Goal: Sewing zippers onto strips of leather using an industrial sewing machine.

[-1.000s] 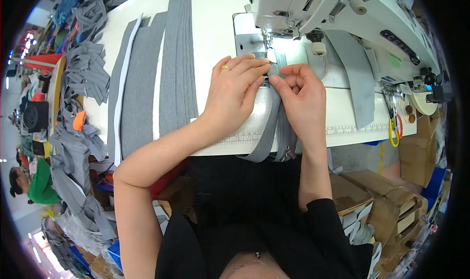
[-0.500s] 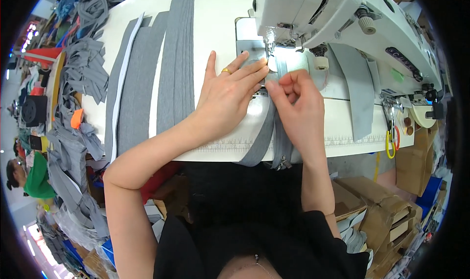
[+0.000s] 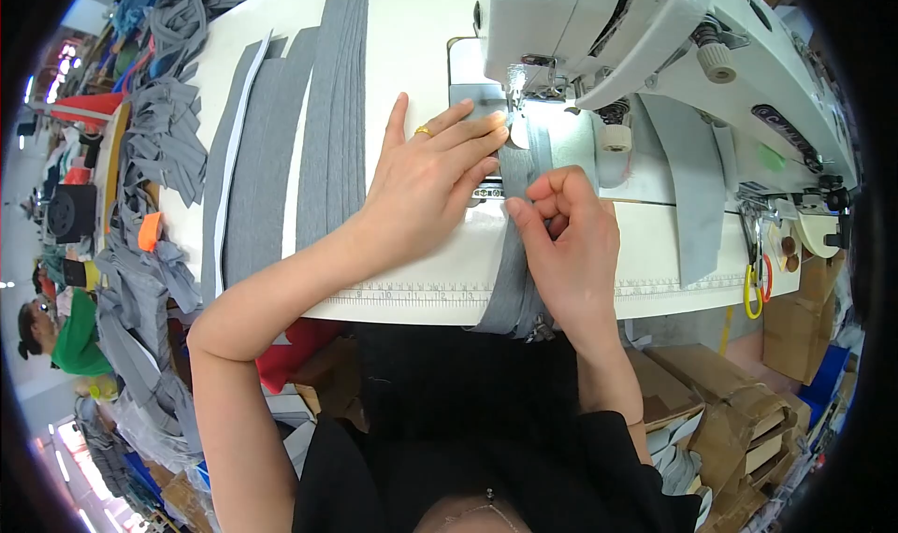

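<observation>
My left hand (image 3: 421,182) lies flat with its fingers spread, a gold ring on one of them. Its fingertips rest at the left of the presser foot (image 3: 517,133), by the edge of a grey fabric strip (image 3: 513,262). This strip runs under the foot and hangs over the table's front edge. Along its right side lies a grey zipper, its metal slider (image 3: 542,330) dangling at that edge. My right hand (image 3: 575,248) pinches the strip and zipper between thumb and curled fingers, nearer to me than the foot. The exact grip is partly hidden.
A white sewing machine (image 3: 571,28) overhangs the table's far right. Stacked grey strips (image 3: 332,112) lie left, beside wider pieces with a white edge. Scissors (image 3: 752,285) sit at the right edge. Cardboard boxes (image 3: 739,402) stand below right; another person (image 3: 79,337) is far left.
My right hand has moved toward me along the strip, which now lies straighter before the presser foot. My left hand stays beside the foot. The whole view has shifted slightly.
</observation>
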The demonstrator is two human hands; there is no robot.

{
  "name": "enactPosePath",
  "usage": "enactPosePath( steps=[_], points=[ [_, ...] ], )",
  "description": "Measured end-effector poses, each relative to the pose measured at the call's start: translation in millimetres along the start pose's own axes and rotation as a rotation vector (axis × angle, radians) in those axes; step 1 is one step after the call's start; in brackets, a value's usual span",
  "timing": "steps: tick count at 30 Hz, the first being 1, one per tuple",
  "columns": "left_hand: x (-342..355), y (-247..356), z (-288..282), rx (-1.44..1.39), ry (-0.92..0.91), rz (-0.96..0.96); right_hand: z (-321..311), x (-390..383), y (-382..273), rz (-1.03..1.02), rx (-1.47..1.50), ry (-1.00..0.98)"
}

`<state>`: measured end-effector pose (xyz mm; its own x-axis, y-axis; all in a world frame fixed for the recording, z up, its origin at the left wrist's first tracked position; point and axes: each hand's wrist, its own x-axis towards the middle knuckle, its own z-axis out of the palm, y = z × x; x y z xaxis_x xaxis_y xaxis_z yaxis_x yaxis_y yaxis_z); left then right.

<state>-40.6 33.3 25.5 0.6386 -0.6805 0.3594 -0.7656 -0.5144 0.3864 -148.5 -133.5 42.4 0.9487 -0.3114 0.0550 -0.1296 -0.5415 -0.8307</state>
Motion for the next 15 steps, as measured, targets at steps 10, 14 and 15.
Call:
enactPosePath(
  steps=[10,14,15],
  points=[
    [0,-4,-1,-0.098,-0.037,-0.012,-2,0,2,0.013,0.131,-0.091],
    [3,-3,0,-0.027,-0.032,0.026,-16,5,-2,0.009,-0.002,-0.089],
    [3,-2,0,-0.03,-0.03,0.026,-20,7,-1,0.016,-0.044,-0.115]
  ],
)
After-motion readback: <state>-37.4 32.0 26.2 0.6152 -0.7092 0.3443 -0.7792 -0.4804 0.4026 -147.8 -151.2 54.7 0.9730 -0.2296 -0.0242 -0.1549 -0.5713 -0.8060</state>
